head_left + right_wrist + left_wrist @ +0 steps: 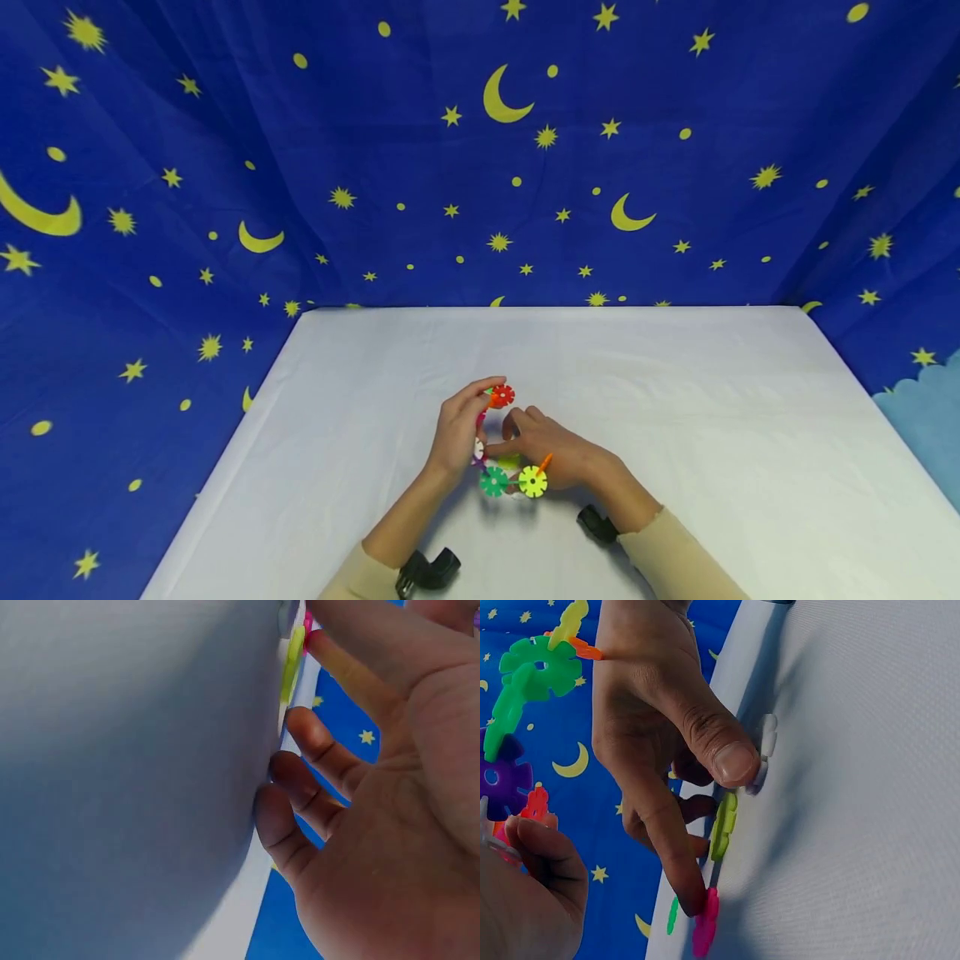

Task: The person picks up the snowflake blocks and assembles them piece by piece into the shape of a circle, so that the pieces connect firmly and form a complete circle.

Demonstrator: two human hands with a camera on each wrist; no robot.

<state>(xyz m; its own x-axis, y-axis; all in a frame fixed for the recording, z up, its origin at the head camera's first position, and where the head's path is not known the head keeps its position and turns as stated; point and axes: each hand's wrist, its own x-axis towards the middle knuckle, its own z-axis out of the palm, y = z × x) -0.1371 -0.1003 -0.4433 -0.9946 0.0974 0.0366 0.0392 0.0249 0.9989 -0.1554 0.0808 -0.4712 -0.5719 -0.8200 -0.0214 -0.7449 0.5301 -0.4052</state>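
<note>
My left hand point(455, 431) grips a chain of interlocking notched plastic discs, raised off the table. A red disc point(504, 395) is at the chain's far end. Nearer me are a green disc point(493, 481), a yellow disc point(533, 482) and an orange disc point(546, 463); a purple disc point(508, 776) shows in the left wrist view. Low over the table, my right hand point(558, 450) reaches among loose discs, fingers spread. Its index fingertip touches a pink disc point(706, 924), and its thumb is against a white disc point(769, 735). Between them lies a yellow-green disc point(724, 826).
Farther off lies a small loose green disc point(673, 915). A white cloth covers the table point(675, 375). Blue star-and-moon fabric point(420, 167) hangs behind and at the sides. Black wrist devices point(429, 571) sit by both forearms.
</note>
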